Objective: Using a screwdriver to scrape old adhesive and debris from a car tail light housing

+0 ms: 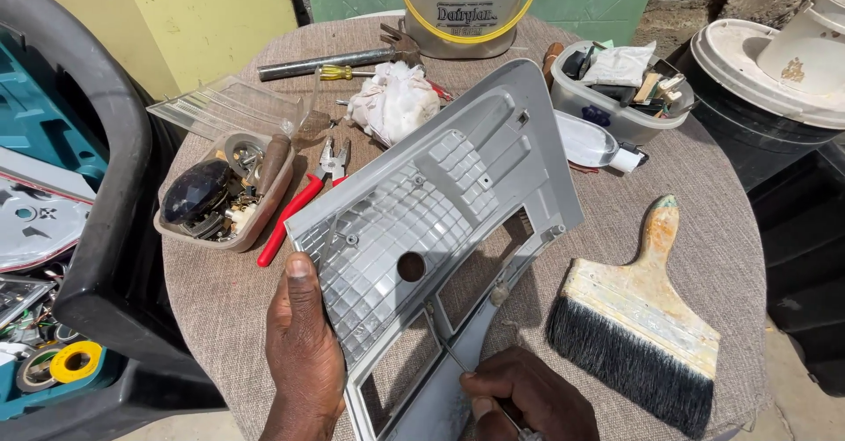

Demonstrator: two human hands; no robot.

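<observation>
While braced flat over table [739, 256] by left hand [304, 353], thumb pressed on grey plastic panel [440, 212] edge to steady it; right hand [528, 397] pinched thin metal tool [458, 357] at panel's lower cutout, wide paintbrush [638, 318] just beside.

One grey panel [440, 203]; one paintbrush [638, 318]; two hands (left [304, 353], right [528, 397]); one pliers [304, 199]
</observation>
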